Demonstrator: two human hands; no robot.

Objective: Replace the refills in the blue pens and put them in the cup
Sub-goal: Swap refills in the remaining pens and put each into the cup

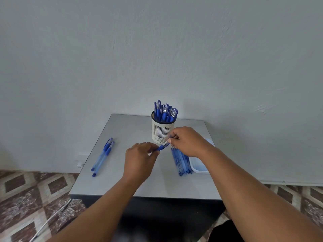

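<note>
A blue pen (163, 146) is held just above the table in front of the cup, gripped at both ends. My left hand (139, 160) pinches its lower blue end and my right hand (187, 141) pinches its upper end. Behind them stands a white slotted cup (161, 131) with several capped blue pens (165, 111) upright in it. Two blue pens (103, 157) lie side by side on the left of the table. A bundle of blue refills (181, 162) lies under my right hand, partly hidden by it.
The small grey table (132, 131) stands against a pale wall. A white tray (199, 165) sits at its right edge, partly covered by my right forearm. Patterned floor tiles and a white cable (47, 222) lie below to the left.
</note>
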